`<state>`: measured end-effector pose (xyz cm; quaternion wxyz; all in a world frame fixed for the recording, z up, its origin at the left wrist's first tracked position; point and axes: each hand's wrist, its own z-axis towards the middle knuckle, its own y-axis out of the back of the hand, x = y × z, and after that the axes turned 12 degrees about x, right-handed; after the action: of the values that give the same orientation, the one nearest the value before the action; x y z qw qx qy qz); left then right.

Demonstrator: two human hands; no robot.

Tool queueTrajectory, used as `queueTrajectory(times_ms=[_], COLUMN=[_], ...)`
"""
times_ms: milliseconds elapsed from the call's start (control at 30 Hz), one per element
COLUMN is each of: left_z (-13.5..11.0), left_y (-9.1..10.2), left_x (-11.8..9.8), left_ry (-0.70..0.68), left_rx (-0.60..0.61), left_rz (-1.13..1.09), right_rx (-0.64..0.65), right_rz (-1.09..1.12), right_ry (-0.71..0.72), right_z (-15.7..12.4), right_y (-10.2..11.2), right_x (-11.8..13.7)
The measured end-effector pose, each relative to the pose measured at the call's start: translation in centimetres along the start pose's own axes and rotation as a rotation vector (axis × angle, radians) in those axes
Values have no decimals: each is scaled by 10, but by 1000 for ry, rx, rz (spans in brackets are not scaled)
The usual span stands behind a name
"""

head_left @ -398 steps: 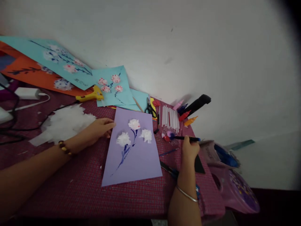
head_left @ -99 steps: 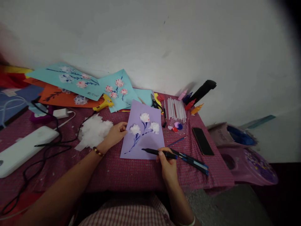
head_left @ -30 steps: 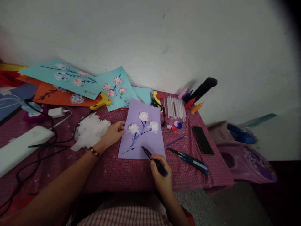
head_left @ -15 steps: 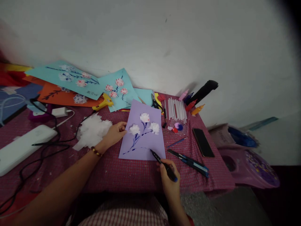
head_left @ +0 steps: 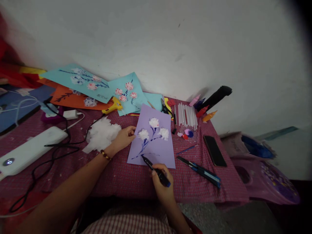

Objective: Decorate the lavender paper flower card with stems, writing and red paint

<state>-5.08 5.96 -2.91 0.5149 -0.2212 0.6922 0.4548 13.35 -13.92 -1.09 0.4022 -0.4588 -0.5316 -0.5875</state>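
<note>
A purple sheet of paper [head_left: 161, 112] lies on the table with three white tissue flowers [head_left: 154, 122] and dark blue stems drawn on it. At its left edge, the curled fingers of my left hand [head_left: 125, 138] grip the paper. My right hand [head_left: 163, 185] is closed round a black marker [head_left: 159, 175] with a blue end, its tip on the lower part of the sheet by a drawn line. A pile of white tissue pieces [head_left: 102, 131] sits just beyond my left wrist.
Right of the sheet lie a utility knife [head_left: 201, 171], a thin brush [head_left: 187, 149], a phone [head_left: 214, 151] and glue sticks [head_left: 186, 115]. A yellow glue gun [head_left: 113, 105], scissors [head_left: 166, 109] and flower cards [head_left: 80, 81] are behind. A white power strip [head_left: 36, 149] and black cable stretch left.
My right hand has moved left across the lower sheet, carrying the marker tip towards the left end of the drawn line. My left hand stays at the paper's edge. The view has shifted slightly.
</note>
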Motion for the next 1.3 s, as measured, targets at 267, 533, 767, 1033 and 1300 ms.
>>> queueTrajectory(times_ms=[267, 533, 767, 1033, 1300], left_z=[-1, -2, -2, -2, -2], left_y=[0, 1, 2, 1, 2], left_x=[-6, -11, -13, -13, -12], left_ry=[17, 27, 34, 26, 26], left_rx=[1, 4, -8, -21, -23], left_rz=[-3, -9, -10, -4, 10], right_rx=[8, -131, -215, -295, -348], right_rz=[-18, -40, -58, 18, 103], right_ry=[-5, -22, -78, -126, -62], right_z=[4, 4, -5, -10, -5], right_y=[-3, 8, 28, 41, 45], right_x=[4, -2, -15, -14, -13])
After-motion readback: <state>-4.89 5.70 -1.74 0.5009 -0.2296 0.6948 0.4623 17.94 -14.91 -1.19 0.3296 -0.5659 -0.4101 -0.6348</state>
